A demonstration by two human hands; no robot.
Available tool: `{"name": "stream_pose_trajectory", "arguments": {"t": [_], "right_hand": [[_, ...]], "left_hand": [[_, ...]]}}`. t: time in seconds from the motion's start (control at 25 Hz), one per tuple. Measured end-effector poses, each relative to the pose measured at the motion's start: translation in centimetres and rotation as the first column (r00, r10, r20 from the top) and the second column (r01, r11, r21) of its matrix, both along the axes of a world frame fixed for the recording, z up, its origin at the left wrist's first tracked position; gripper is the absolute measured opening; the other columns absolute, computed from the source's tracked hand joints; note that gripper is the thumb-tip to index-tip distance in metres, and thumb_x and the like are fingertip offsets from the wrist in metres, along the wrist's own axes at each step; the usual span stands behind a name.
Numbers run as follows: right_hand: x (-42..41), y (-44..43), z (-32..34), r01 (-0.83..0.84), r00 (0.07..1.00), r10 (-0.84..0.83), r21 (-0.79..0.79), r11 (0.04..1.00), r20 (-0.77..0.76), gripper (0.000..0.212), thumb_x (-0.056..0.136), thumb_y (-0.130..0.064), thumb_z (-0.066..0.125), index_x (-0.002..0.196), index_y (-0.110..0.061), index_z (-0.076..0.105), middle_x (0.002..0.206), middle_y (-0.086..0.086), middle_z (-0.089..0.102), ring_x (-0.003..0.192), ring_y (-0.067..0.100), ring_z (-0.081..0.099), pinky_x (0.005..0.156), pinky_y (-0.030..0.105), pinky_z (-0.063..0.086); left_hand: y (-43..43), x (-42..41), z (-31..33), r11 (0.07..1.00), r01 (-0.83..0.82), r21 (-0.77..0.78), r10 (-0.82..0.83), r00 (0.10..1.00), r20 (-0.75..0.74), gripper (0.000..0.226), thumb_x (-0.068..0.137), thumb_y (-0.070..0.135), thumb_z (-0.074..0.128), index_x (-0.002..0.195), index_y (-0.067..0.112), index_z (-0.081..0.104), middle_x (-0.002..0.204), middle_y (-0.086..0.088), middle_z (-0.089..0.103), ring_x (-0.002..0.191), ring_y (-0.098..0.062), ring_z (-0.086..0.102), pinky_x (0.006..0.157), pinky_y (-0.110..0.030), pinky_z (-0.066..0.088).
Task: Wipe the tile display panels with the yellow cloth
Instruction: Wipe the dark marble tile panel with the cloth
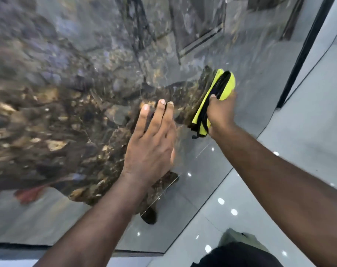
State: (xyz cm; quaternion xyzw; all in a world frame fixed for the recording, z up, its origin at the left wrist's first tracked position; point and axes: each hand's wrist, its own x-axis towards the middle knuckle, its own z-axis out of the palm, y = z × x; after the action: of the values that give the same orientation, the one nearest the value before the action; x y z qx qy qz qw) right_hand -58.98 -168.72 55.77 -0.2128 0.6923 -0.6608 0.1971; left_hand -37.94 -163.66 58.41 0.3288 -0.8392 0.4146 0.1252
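1. We see the panel (pixel 67 93) filling most of the view: glossy, marbled brown and grey, blurred toward the left.
2. The left hand (pixel 152 147) lies flat on the panel near its middle, with the fingers straight and close together.
3. The right hand (pixel 220 110) grips the cloth (pixel 226 84). The thumb is clamped over the cloth's front, and the other fingers are hidden behind it.
4. The cloth is folded, yellow with black trim. It lies against the panel just right of the left fingertips, and its long side slants up to the right.
5. A black strip (pixel 306 54) runs down the panel's right edge. The cloth is near it but not touching, with a band of bare panel between them.
6. The panel's lower edge runs diagonally under the right forearm, where it meets the pale floor (pixel 308 122).
7. A dark band (pixel 48 247) borders the panel at lower left.
8. We have wide open panel above and to the left of both hands. To the right, only the narrow band remains before the strip.
9. The floor tiles mirror small ceiling lights.
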Motion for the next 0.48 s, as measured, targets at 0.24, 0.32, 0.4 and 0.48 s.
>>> {"name": "stream_pose_trajectory", "arguments": {"t": [0.24, 0.32, 0.4, 0.48], "right_hand": [[1.8, 0.7, -0.1, -0.056, 0.988, 0.027, -0.190, 0.980, -0.153, 0.066, 0.100, -0.039, 0.064, 0.157, -0.024, 0.035, 0.154, 0.003, 0.050, 0.141, 0.020, 0.047, 0.122, 0.036, 0.035], [-0.6, -1.0, -1.6, 0.026, 0.978, -0.003, -0.107, 0.994, 0.207, 0.070, 0.090, -0.043, 0.068, 0.150, -0.021, 0.041, 0.144, 0.005, 0.060, 0.131, 0.026, 0.059, 0.116, 0.049, 0.046], [-1.1, -0.1, -0.7, -0.030, 0.995, 0.041, -0.123, 0.992, 0.089, 0.067, 0.087, -0.045, 0.071, 0.145, -0.029, 0.041, 0.142, 0.002, 0.061, 0.128, 0.022, 0.062, 0.112, 0.045, 0.050], [-1.7, 0.3, -1.5, -0.107, 0.989, 0.089, -0.153, 0.982, -0.118, 0.060, 0.091, -0.039, 0.073, 0.140, -0.044, 0.038, 0.144, -0.004, 0.058, 0.131, 0.015, 0.058, 0.110, 0.032, 0.047]], "left_hand": [[-0.7, -0.4, 2.3, 0.998, 0.029, -0.047, -0.029, 1.000, -0.008, 0.065, 0.100, 0.033, 0.054, 0.155, 0.000, 0.049, 0.177, -0.020, 0.022, 0.166, -0.037, 0.016, 0.135, -0.059, -0.004], [-1.3, -1.6, 2.0, 0.997, 0.043, -0.060, -0.043, 0.999, 0.007, 0.064, 0.099, 0.032, 0.054, 0.154, -0.001, 0.051, 0.177, -0.020, 0.024, 0.165, -0.038, 0.018, 0.135, -0.057, -0.004], [-2.1, -3.1, 1.9, 0.999, 0.049, -0.014, -0.049, 0.999, -0.002, 0.063, 0.097, 0.030, 0.055, 0.153, 0.001, 0.052, 0.176, -0.020, 0.026, 0.165, -0.037, 0.019, 0.136, -0.057, -0.003], [-3.0, -4.7, 1.3, 1.000, 0.031, 0.002, -0.031, 0.999, 0.004, 0.064, 0.095, 0.030, 0.058, 0.153, 0.003, 0.052, 0.176, -0.019, 0.026, 0.165, -0.036, 0.019, 0.136, -0.058, -0.002]]}}
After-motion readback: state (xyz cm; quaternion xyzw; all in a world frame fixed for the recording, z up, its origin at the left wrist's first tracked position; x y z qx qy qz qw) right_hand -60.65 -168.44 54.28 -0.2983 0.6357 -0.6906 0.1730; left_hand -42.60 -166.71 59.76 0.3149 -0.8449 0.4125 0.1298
